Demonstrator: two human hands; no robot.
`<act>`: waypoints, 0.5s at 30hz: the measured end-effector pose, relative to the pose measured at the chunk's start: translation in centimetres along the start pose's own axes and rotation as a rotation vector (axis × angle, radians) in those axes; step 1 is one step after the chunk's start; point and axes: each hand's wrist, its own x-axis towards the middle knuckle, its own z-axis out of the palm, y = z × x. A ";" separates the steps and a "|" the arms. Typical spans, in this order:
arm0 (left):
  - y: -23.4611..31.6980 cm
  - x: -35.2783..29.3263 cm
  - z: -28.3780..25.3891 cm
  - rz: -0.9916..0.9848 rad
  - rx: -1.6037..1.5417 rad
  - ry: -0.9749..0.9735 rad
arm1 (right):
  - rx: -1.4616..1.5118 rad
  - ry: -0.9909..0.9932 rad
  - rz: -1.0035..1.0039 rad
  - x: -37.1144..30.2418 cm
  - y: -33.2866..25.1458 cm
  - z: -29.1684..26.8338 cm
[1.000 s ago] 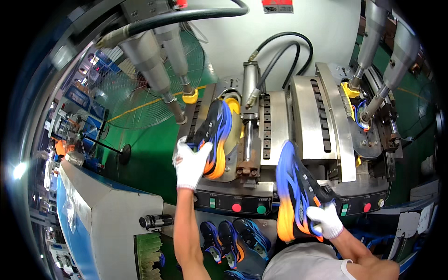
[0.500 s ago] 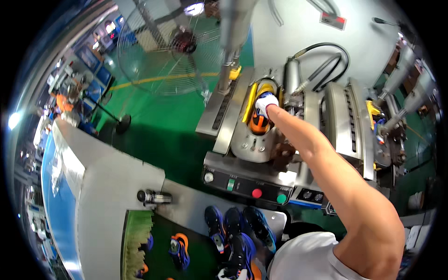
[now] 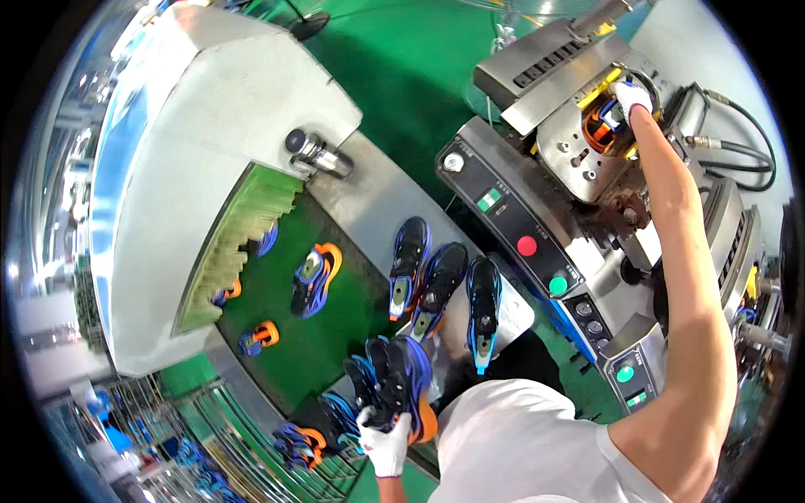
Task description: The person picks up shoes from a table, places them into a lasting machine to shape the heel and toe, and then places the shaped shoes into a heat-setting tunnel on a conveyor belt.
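Observation:
My white-gloved right hand (image 3: 631,97) reaches into the machine at the far right, its fingers closed around the upper part of an orange and blue sneaker (image 3: 599,126) seated there. The hand hides part of that shoe. Low in the middle, near my body, my left hand (image 3: 385,443), in a white glove too, grips a black sneaker (image 3: 409,369) with a purple and orange sole. More dark sneakers (image 3: 359,381) crowd beside it. On the metal ledge stand a black and purple sneaker (image 3: 409,256), another dark sneaker (image 3: 443,281) and a black and light-blue sneaker (image 3: 484,302).
A control panel (image 3: 503,210) with red and green buttons fronts the machine. To the left, a green conveyor belt (image 3: 281,369) carries sneakers (image 3: 316,281) past a fringed curtain (image 3: 239,243) on a pale housing (image 3: 226,109). A metal flask (image 3: 320,154) lies at the housing's edge.
My view has swung down and left, so the machine now appears farther right. My left hand and the sneaker in it have come fully into view. My right hand stays at the seated shoe.

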 end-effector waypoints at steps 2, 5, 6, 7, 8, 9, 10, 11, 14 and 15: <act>-0.7 0.3 -0.6 0.007 -0.077 0.047 | 0.368 -0.094 0.020 -1.0 1.5 -1.4; -2.6 3.4 -1.0 0.091 -0.061 0.117 | 0.818 -0.124 0.158 -5.5 1.0 -4.1; -0.2 4.8 -1.2 0.038 -0.143 0.090 | 0.624 0.039 0.057 -8.6 -1.0 -5.7; -4.6 7.8 -0.7 0.158 -0.193 0.145 | 0.444 0.166 -0.075 -14.6 -6.3 -5.7; -0.3 12.3 -0.3 0.234 -0.031 0.150 | 0.803 0.334 -0.473 -25.0 -8.5 -4.1; 1.4 16.2 0.7 0.215 0.063 0.091 | 1.007 0.212 -0.433 -33.6 -10.5 -5.5; 0.1 20.8 2.4 0.342 0.173 0.128 | 0.943 0.155 -0.473 -39.4 -10.2 -4.6; 2.3 24.1 4.2 0.386 0.296 0.181 | 0.711 0.127 -0.502 -43.9 -8.5 -3.1; 7.9 32.4 9.0 0.535 0.394 0.049 | 0.101 0.107 -0.532 -49.8 -4.9 4.1; 9.1 34.5 11.0 0.610 0.364 0.030 | -0.080 0.154 -0.552 -49.8 -3.0 7.5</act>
